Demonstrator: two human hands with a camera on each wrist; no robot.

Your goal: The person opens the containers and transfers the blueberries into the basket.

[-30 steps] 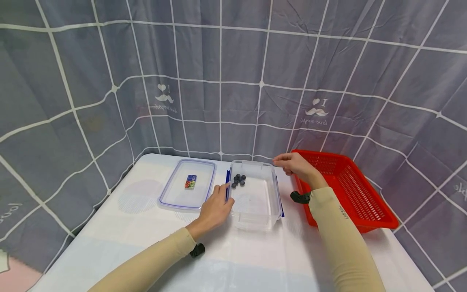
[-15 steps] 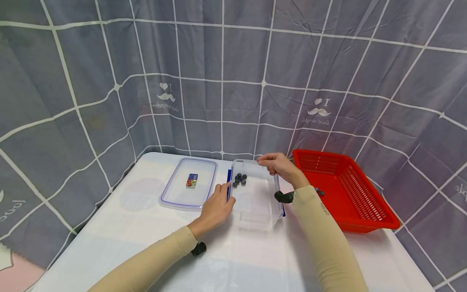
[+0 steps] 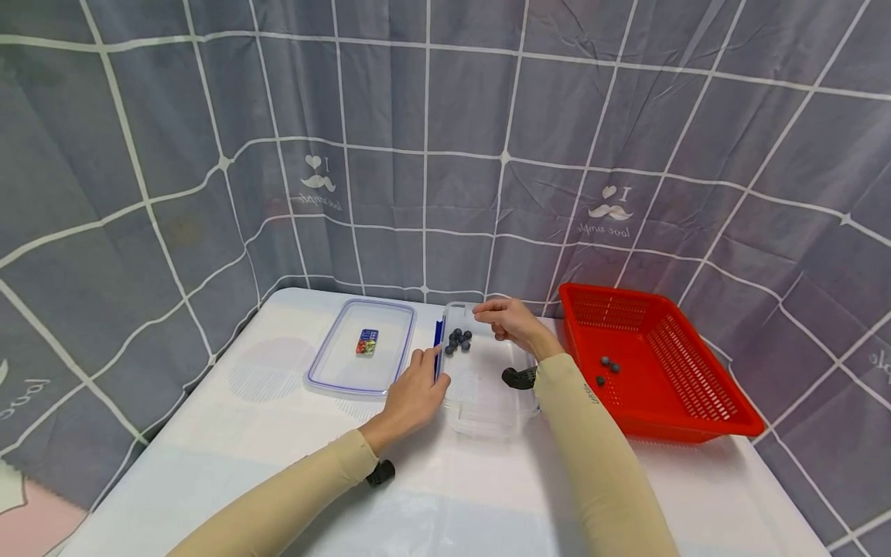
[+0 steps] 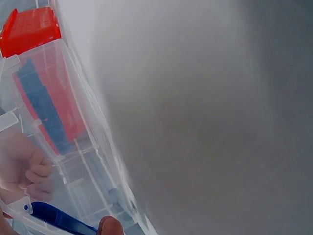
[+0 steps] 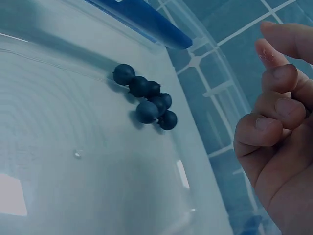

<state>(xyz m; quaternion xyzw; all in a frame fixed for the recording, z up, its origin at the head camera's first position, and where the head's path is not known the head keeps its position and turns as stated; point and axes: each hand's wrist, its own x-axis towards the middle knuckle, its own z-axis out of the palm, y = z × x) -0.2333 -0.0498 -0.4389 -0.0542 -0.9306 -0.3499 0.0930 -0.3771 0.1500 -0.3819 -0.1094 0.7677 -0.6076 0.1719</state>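
Note:
My left hand (image 3: 412, 394) rests at the left side of a clear plastic food container (image 3: 487, 425), its index finger reaching to the rim by the blue side latch (image 3: 438, 340). In the left wrist view a fingertip (image 4: 110, 225) lies against a blue latch (image 4: 61, 218). Several blueberries (image 5: 147, 111) are clustered on the container floor. Over the container's far part is my right hand (image 3: 511, 321), fingers curled and the thumb meeting the index finger. The right wrist view shows nothing between those fingertips (image 5: 268, 53).
A clear lid (image 3: 334, 360) with a blue seal and a fruit label lies to the left. On the right stands a red plastic basket (image 3: 685, 425) holding a few blueberries (image 3: 615, 367). A grey checked curtain (image 3: 459, 193) hangs behind the white table (image 3: 445, 495).
My right hand has moved left from beside the basket to over the container, uncovering blueberries in the basket. The left hand stays at the container's side.

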